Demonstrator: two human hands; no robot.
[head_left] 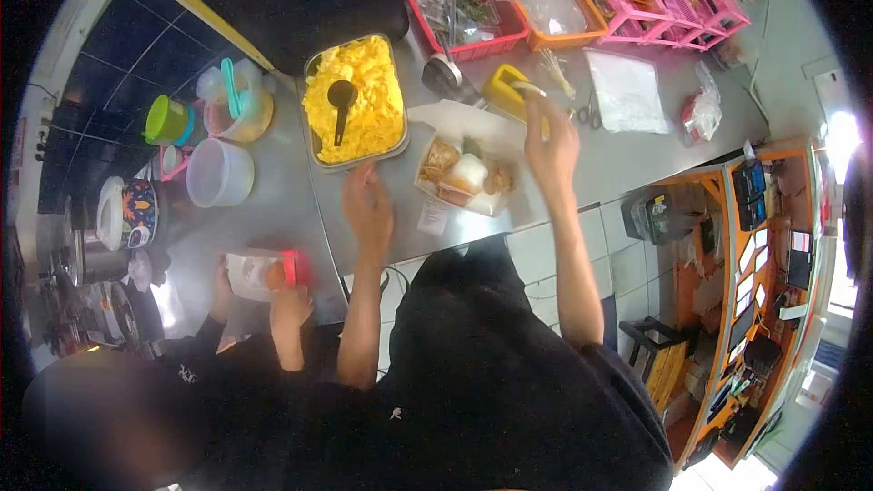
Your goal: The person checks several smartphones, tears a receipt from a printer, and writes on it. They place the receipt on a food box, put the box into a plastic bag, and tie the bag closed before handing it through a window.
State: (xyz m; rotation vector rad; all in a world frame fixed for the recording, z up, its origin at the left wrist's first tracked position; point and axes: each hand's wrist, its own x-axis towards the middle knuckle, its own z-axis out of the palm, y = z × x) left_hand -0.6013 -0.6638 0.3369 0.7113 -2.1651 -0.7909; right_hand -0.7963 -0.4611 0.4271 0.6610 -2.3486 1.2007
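Note:
My right hand (552,147) reaches over a yellow container (506,89), its fingertips closed at a slim white handle (527,88) that sticks out of it. Directly left of that hand stands an open takeaway box (464,205) with rice, browned pieces of food and something green inside. My left hand (368,209) is beside the near edge of a metal tray (316,160) heaped with yellow scrambled egg (377,82). Its fingers are loosely bent and hold nothing that I can see. A black ladle (341,100) lies on the egg.
At left, a co-worker's hands (289,309) hold a red and white box (250,273). Tubs (220,173) stand beyond. Red (464,45), orange (582,32) and pink baskets (627,32) line the back. White sheets (627,91) and scissors (591,112) lie right.

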